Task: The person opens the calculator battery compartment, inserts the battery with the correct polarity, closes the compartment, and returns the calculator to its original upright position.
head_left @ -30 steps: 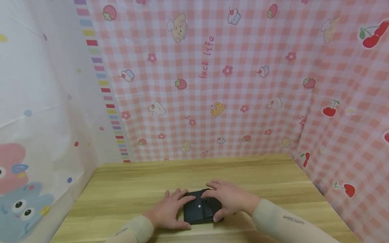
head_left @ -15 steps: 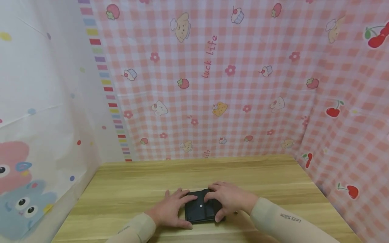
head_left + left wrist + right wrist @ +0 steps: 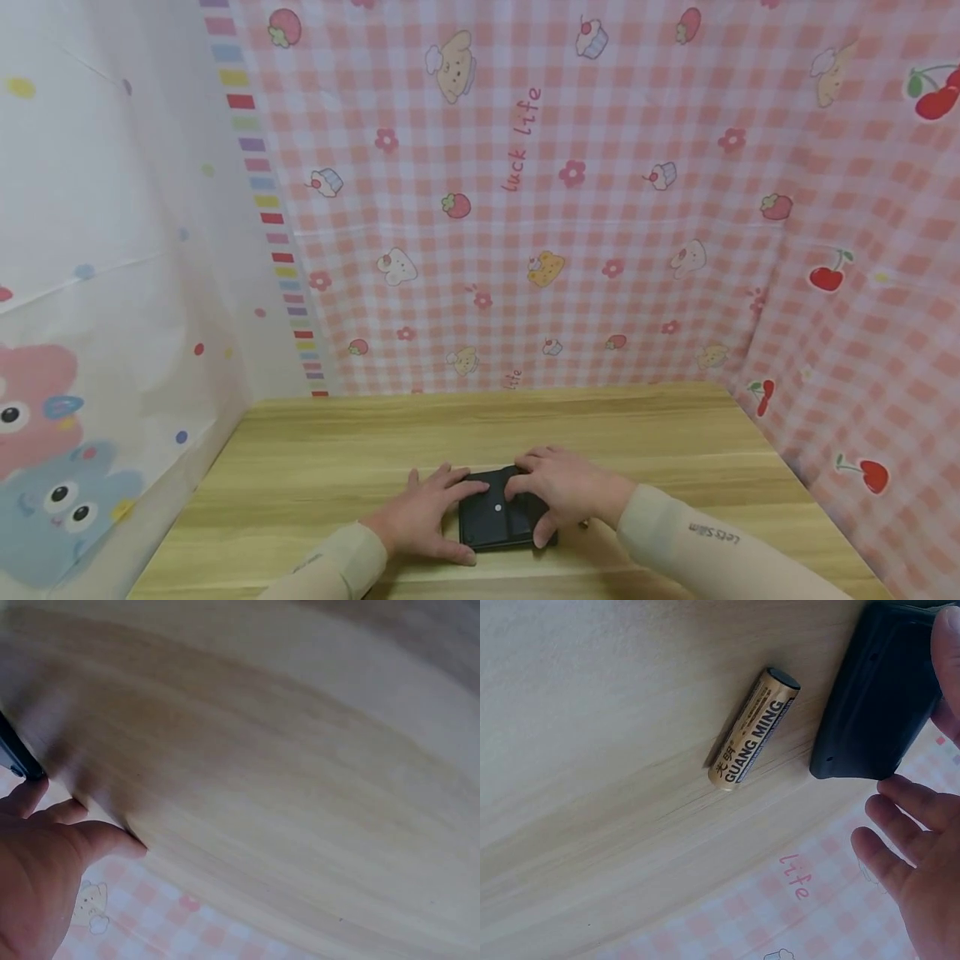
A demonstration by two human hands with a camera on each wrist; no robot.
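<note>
A flat black device (image 3: 483,525) with a small white dot lies on the table in the middle of the head view. It looks like a calculator turned back side up. My left hand (image 3: 420,517) holds its left side, thumb at the near corner and index finger over the far left part. From the right, my right hand (image 3: 573,492) grips it, with the thumb at the near edge and the bent index finger on its top face. In the right wrist view a gold battery (image 3: 754,731) marked GUANG MING lies beside the black device (image 3: 877,697).
The wood-grain table (image 3: 337,450) runs back to a pink checked cloth (image 3: 450,317) hanging behind it. More printed cloth hangs at the left and right sides. The battery lies just right of the device, mostly behind my right hand in the head view.
My right index fingertip has slid a little toward the near side over the device's top. Both hands and the device otherwise keep their places; the head view has shifted slightly.
</note>
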